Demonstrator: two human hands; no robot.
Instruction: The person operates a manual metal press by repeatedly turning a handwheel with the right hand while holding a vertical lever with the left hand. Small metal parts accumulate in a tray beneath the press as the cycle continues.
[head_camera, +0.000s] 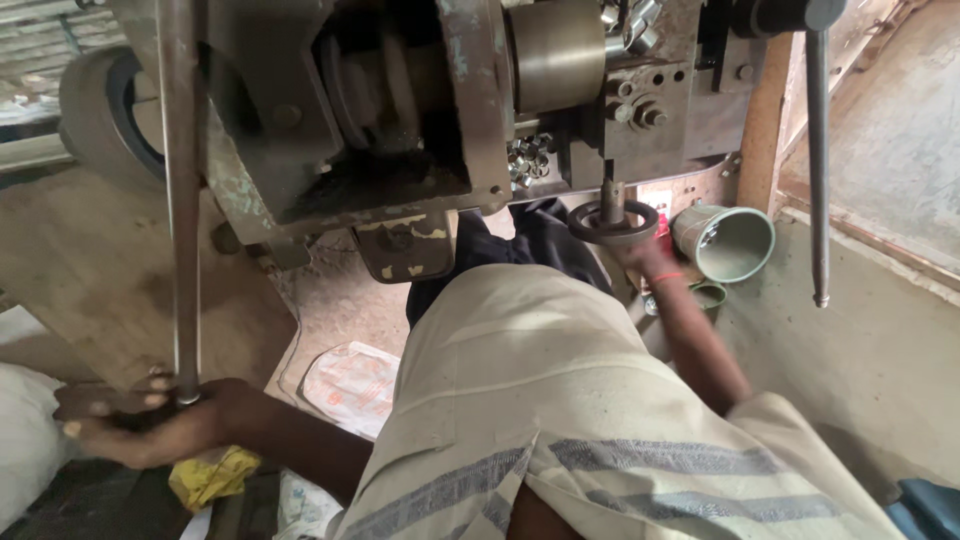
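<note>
Handwheel (613, 222) under my right hand (640, 255); left hand (140, 425) grips long lever (181, 200) (yellow wrapper (212, 476) below).

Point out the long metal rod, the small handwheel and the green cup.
long metal rod (182, 200), head view, mid shaft.
small handwheel (613, 223), head view, its dark rim.
green cup (722, 243), head view, its rim.
</note>
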